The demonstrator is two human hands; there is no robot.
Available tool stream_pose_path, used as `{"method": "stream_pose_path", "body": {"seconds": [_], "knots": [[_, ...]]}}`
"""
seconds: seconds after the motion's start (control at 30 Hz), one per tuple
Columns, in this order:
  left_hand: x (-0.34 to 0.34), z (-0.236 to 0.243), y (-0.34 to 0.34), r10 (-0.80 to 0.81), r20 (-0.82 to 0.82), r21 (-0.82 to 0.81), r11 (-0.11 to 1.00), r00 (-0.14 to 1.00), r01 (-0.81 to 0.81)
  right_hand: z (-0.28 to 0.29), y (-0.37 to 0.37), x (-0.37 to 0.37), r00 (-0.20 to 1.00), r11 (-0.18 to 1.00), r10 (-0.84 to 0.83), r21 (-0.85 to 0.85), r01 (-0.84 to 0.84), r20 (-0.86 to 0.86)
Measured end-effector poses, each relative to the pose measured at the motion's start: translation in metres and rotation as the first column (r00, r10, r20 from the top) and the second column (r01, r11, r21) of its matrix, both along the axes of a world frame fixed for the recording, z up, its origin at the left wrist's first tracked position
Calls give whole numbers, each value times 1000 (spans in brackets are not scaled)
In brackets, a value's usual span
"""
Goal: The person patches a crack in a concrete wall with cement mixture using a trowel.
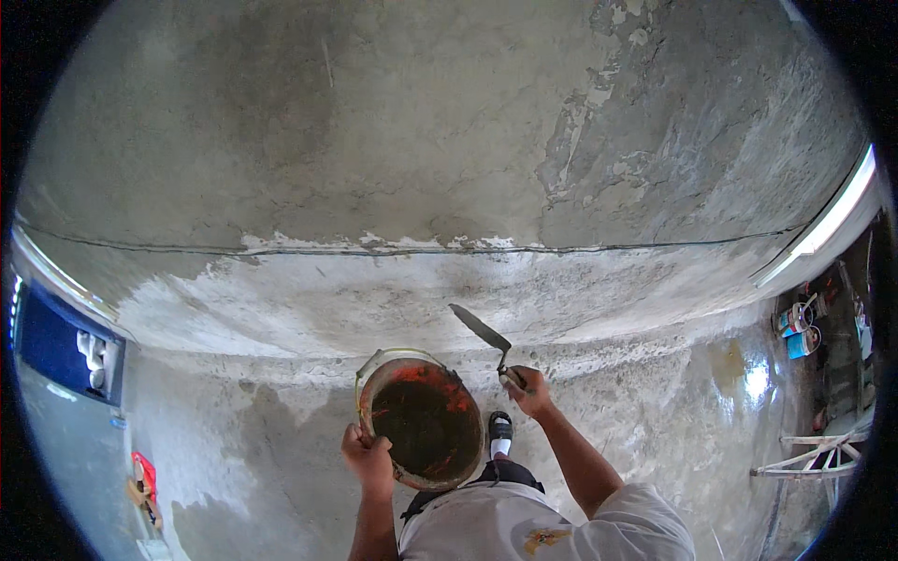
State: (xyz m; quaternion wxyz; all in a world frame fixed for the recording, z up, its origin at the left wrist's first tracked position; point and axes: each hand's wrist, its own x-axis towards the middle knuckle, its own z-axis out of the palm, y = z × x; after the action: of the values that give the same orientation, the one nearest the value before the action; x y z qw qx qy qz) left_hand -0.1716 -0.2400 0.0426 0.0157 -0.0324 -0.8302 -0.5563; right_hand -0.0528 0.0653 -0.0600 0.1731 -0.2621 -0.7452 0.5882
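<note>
My left hand (368,455) is closed on the rim of a round bucket (478,425), which I carry in front of my body. Dark grey wet mortar (421,432) lies inside it, with reddish-orange patches showing on the inner wall. A thin pale bail handle (409,352) rests along the bucket's far edge. In my right hand (528,388) is the handle of a trowel (480,326); its long pointed blade reaches forward and left, apart from the bucket. Ahead of both hands stands a grey plastered wall (421,122).
A cable (393,251) runs across the wall above a paler lower band. Buckets (798,329) stand at the far right, near a wooden frame (818,454). On the left are a dark blue panel (56,337) and a red item (143,473). The concrete floor (655,411) has wet patches.
</note>
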Motion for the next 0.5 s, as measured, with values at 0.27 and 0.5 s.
{"method": "stream_pose_path", "body": {"seconds": [0.27, 0.5], "knots": [[4, -19, -21, 75, 131, 69, 994, 989, -84, -8, 8, -27, 996, 989, 94, 110, -95, 12], [5, -15, -24, 130, 67, 99, 986, 989, -136, 58, 50, -28, 989, 870, 49, 481, -109, 136]]}}
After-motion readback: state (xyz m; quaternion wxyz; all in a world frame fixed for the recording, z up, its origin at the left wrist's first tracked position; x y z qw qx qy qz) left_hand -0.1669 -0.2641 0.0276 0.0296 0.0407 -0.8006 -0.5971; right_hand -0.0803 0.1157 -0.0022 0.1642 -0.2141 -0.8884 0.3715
